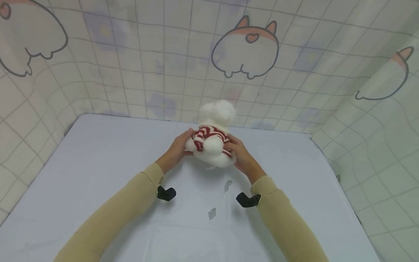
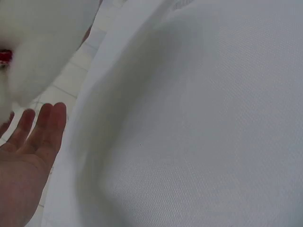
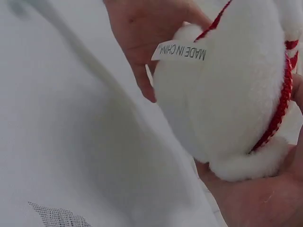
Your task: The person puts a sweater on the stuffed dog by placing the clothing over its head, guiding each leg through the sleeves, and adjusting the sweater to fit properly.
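Both hands' grip [image 1: 209,153] on plush toy [image 1: 214,136], mid-table [image 1: 98,163]

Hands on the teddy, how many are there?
2. The left hand holds the plush toy on its left side, the right hand on its right side.

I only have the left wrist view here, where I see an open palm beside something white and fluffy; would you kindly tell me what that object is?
Observer: It is a white plush toy in a red-and-white striped sweater, seen whole in the head view.
Operator: Thank you. Is the other hand on it too?
Observer: Yes, the right hand holds its right side, while the left hand holds the other.
Operator: Does it carry any marking?
Observer: The right wrist view shows a white tag reading "MADE IN CHINA".
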{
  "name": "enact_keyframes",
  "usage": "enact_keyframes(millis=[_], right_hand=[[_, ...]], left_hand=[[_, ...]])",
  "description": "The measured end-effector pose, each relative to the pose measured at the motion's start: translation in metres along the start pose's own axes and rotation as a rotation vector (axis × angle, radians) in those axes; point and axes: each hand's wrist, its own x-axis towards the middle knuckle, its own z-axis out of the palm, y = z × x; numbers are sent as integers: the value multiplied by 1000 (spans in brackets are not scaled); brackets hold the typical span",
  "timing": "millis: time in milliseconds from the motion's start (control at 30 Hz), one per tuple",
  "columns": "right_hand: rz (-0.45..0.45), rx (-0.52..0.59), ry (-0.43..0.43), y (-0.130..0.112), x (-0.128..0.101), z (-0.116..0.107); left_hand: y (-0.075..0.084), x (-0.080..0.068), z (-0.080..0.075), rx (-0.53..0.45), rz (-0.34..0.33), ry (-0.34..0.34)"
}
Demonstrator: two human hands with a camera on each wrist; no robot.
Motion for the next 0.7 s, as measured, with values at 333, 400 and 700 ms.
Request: enact_keyframes(millis=[333,400,700], right_hand=[[-74,-183,58,2,-1,-1],[-114,-353,130,-2,-1,-1],[-72,-645,257,-30,-7,13]], left_hand=[[0,-8,5,-52,18,-152],[0,-9,5,-49,33,-82],[4,-11,5,213,105,158]])
